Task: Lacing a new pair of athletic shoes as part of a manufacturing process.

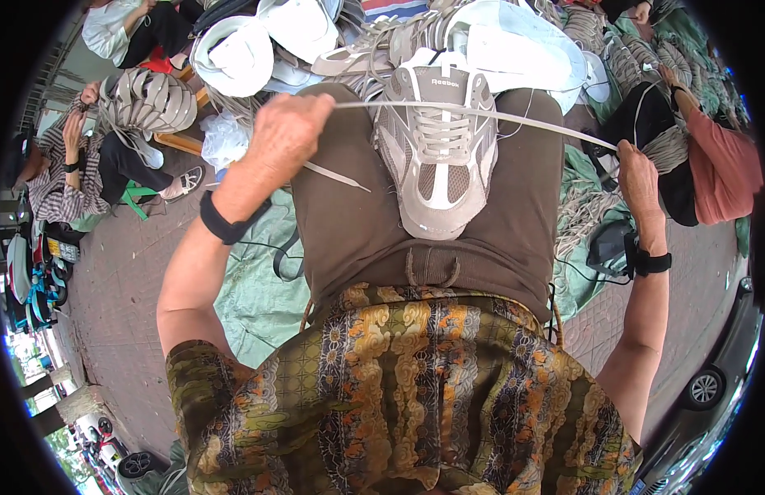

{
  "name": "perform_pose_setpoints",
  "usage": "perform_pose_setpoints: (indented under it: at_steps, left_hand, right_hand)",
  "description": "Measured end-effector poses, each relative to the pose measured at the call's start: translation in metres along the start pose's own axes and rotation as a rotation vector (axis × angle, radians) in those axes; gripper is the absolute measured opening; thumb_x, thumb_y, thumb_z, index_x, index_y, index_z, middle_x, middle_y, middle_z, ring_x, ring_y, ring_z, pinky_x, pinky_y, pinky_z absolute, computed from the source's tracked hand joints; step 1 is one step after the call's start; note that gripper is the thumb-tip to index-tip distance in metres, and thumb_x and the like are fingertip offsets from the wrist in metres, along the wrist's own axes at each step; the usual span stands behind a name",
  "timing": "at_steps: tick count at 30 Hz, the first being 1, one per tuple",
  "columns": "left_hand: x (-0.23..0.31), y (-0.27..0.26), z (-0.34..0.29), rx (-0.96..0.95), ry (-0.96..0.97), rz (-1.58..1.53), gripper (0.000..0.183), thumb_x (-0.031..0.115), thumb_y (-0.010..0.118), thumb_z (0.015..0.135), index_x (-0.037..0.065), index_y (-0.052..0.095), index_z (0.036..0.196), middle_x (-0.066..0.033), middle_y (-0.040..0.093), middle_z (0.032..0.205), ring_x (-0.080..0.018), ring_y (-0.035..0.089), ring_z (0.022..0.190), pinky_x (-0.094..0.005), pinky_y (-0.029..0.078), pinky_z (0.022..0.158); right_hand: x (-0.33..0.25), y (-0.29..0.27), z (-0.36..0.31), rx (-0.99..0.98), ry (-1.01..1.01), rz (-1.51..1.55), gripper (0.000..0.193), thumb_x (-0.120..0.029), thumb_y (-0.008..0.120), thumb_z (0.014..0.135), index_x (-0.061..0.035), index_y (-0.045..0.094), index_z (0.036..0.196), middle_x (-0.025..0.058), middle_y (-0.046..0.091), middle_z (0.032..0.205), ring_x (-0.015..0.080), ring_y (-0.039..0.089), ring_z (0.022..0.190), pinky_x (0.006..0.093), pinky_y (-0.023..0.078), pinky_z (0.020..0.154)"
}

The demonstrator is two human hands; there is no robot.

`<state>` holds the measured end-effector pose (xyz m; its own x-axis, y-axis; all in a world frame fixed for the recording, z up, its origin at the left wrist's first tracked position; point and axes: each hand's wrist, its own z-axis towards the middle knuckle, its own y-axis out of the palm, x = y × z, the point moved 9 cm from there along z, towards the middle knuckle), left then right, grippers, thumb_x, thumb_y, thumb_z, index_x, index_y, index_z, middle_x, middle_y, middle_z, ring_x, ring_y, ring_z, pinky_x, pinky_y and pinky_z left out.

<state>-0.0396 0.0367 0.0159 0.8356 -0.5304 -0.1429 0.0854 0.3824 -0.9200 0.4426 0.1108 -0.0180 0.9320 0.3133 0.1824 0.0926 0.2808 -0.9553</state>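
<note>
A beige and grey sneaker upper (pixel 442 157) rests on my lap between my thighs, its toe toward me. Lace runs back and forth across its lower eyelets. A pale flat shoelace (pixel 527 120) stretches taut from side to side above the tongue. On the left, my left hand (pixel 290 128) is closed around one part of the lace, and a loose end hangs below it. Out to the right, my right hand (pixel 638 175) pinches the other part. Both wrists wear black bands.
White shoe forms (pixel 514 45) and more shoe uppers (pixel 357 54) are piled beyond my knees. Green sheeting (pixel 263 289) covers ground beside my legs. Co-workers sit at left (pixel 61 169) and right (pixel 720 157), with stacked uppers (pixel 147 101) near the left one. A dark car (pixel 720 363) stands at lower right.
</note>
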Motion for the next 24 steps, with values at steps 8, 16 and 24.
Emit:
perform_pose_setpoints:
  at_steps: [8, 16, 24]
  left_hand:
    - [-0.076, 0.017, -0.021, -0.081, -0.160, 0.272, 0.004, 0.003, 0.055, 0.080, 0.004, 0.052, 0.083, -0.0183, 0.064, 0.067, -0.0369, 0.065, 0.063, -0.0460, 0.050, 0.059]
    - [-0.133, 0.028, -0.125, -0.250, -0.286, 0.300, 0.003, 0.004, 0.054, 0.079, 0.002, 0.055, 0.080, -0.0220, 0.062, 0.066, -0.0402, 0.065, 0.066, -0.0489, 0.051, 0.060]
    - [-0.150, 0.041, -0.198, -0.312, -0.444, 0.276, 0.006, 0.002, 0.055, 0.079, 0.002, 0.057, 0.084, -0.0237, 0.064, 0.069, -0.0409, 0.066, 0.068, -0.0497, 0.051, 0.061]
  right_hand:
    - [0.030, 0.015, -0.021, -0.012, 0.120, 0.100, 0.009, -0.008, 0.047, 0.094, -0.0022, 0.054, 0.094, 0.0264, 0.063, 0.079, 0.0461, 0.063, 0.080, 0.0541, 0.047, 0.067]
    - [0.076, 0.016, -0.057, 0.123, 0.206, 0.122, 0.008, -0.004, 0.052, 0.091, -0.0034, 0.057, 0.098, 0.0261, 0.064, 0.080, 0.0449, 0.064, 0.078, 0.0532, 0.048, 0.065]
    - [0.098, 0.032, -0.082, 0.077, 0.350, 0.105, 0.011, -0.011, 0.050, 0.096, -0.0023, 0.057, 0.099, 0.0268, 0.064, 0.085, 0.0468, 0.062, 0.083, 0.0550, 0.047, 0.069]
